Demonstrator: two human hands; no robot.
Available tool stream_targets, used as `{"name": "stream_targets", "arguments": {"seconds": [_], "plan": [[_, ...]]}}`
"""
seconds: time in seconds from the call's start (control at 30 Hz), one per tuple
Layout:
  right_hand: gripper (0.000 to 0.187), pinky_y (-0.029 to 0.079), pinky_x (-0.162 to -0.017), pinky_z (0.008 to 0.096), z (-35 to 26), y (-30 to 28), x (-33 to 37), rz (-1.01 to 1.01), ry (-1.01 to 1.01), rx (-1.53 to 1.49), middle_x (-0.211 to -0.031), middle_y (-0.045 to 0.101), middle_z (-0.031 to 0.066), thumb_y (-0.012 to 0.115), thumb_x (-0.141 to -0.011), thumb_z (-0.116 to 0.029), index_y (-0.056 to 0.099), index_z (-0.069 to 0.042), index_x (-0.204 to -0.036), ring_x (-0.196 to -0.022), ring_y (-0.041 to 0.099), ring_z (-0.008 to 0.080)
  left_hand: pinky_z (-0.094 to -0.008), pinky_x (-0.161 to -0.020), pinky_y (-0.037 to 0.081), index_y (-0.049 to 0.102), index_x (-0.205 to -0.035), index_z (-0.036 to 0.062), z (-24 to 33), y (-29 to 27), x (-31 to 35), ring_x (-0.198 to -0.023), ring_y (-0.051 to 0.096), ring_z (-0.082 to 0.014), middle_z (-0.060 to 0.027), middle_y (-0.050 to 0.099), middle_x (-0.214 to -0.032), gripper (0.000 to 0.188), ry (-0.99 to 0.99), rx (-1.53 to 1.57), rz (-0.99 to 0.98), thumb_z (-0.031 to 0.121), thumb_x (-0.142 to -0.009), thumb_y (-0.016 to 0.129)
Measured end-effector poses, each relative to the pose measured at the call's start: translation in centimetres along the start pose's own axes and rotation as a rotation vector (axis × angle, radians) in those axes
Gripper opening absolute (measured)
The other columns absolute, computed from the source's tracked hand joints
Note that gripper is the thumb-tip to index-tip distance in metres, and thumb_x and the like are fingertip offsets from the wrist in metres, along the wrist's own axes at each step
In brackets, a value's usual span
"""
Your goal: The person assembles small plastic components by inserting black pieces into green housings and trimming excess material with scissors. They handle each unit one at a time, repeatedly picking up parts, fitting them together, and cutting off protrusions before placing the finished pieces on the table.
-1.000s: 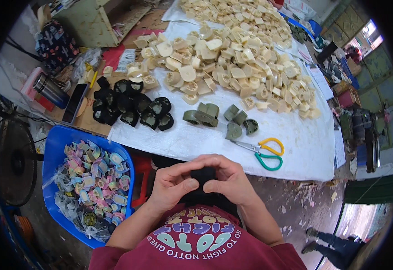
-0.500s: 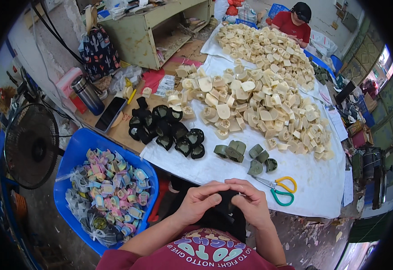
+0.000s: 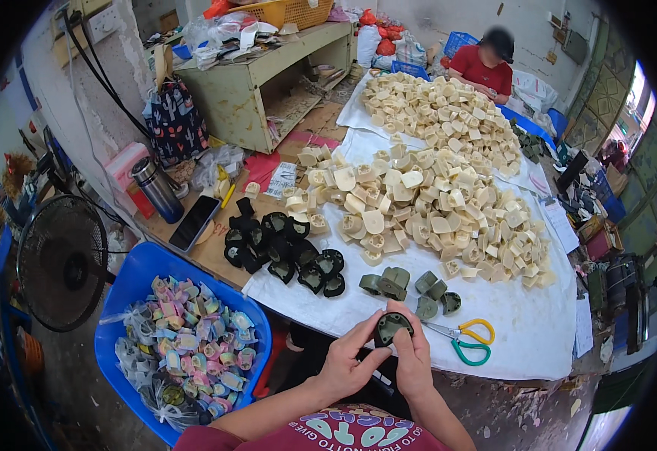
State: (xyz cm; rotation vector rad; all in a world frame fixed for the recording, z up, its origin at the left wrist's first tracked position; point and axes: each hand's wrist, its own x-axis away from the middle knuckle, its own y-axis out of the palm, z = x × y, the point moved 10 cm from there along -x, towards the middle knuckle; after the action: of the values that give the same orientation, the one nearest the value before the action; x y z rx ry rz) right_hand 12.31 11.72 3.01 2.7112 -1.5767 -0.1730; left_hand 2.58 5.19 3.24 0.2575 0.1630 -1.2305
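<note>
Between my two hands, over the table's front edge, is a small cup-shaped piece point(image 3: 393, 326) with a black rim and a green hollow. My left hand point(image 3: 349, 362) closes on its left side. My right hand point(image 3: 414, 359) grips the other side, thumb over the hollow. Just beyond lie several plain olive-green cup-shaped pieces point(image 3: 394, 282). Left of those is a cluster of black-covered pieces point(image 3: 277, 250) with greenish hollows. Scissors point(image 3: 470, 340) with one yellow and one green handle lie right of my right hand.
A large heap of cream-coloured pieces point(image 3: 426, 199) covers the white cloth. A blue tub point(image 3: 265, 331) of pastel pieces stands at left, beside a fan point(image 3: 61, 263). A phone point(image 3: 195, 223) and a steel flask point(image 3: 157, 189) lie near the wall. Another person point(image 3: 482, 66) sits at the far end.
Both hands have lifted slightly and turned, so the black-rimmed piece now shows between them. My head view has shifted, and the table things appear a little lower.
</note>
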Motion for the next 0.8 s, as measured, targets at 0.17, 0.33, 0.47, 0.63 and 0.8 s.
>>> {"name": "stream_targets", "arguments": {"seconds": [0.17, 0.33, 0.47, 0.63, 0.8], "plan": [[0.041, 0.040, -0.099, 0.0330, 1.6, 0.9, -1.2, 0.034, 0.116, -0.384, -0.133, 0.050, 0.0132, 0.041, -0.099, -0.031, 0.055, 0.001, -0.119, -0.116, 0.050, 0.0188, -0.0295, -0.088, 0.047, 0.039, -0.142, 0.0000, 1.4, 0.5, -0.7, -0.111, 0.053, -0.0196, -0.0149, 0.050, -0.127, 0.060, 0.122, -0.044, -0.003, 0.000, -0.087, 0.063], [0.047, 0.045, -0.092, 0.0313, 1.2, 1.6, -1.9, 0.006, 0.187, -0.480, -0.133, 0.050, 0.0131, 0.039, -0.101, -0.036, 0.055, 0.004, -0.119, -0.108, 0.055, 0.0163, -0.0281, -0.095, 0.042, 0.039, -0.143, 0.0026, 0.5, 1.2, -0.7, -0.115, 0.048, -0.0175, -0.0104, 0.047, -0.128, 0.062, 0.085, 0.236, -0.017, -0.003, -0.087, 0.063], [0.055, 0.044, -0.095, 0.0304, -0.4, 1.7, -2.0, -0.152, 0.002, -0.298, -0.134, 0.050, 0.0146, 0.055, -0.093, -0.042, 0.052, 0.004, -0.124, -0.111, 0.054, 0.0171, -0.0290, -0.098, 0.040, 0.042, -0.141, 0.0043, 0.4, 0.6, -1.0, -0.117, 0.048, -0.0164, -0.0082, 0.047, -0.126, 0.061, -0.100, 0.561, 0.044, -0.004, -0.085, 0.065], [0.048, 0.044, -0.096, 0.0330, -0.2, 2.8, -1.2, -0.163, 0.178, -0.455, -0.130, 0.054, 0.0152, 0.072, -0.080, -0.019, 0.055, 0.003, -0.119, -0.110, 0.055, 0.0189, -0.0302, -0.098, 0.041, 0.046, -0.136, 0.0030, 1.5, 0.4, -1.3, -0.117, 0.049, -0.0172, -0.0073, 0.049, -0.123, 0.060, 0.062, 0.253, -0.077, -0.006, -0.080, 0.068], [0.028, 0.047, -0.090, 0.0316, 0.1, 2.8, -1.5, -0.067, 0.161, -0.520, -0.118, 0.062, 0.0162, 0.064, -0.086, -0.014, 0.061, 0.004, -0.108, -0.100, 0.060, 0.0183, -0.0301, -0.098, 0.038, 0.046, -0.135, 0.0018, 2.7, 0.3, -1.2, -0.118, 0.047, -0.0187, -0.0102, 0.049, -0.123, 0.064, 0.180, -0.043, -0.089, -0.005, -0.076, 0.071]]}}
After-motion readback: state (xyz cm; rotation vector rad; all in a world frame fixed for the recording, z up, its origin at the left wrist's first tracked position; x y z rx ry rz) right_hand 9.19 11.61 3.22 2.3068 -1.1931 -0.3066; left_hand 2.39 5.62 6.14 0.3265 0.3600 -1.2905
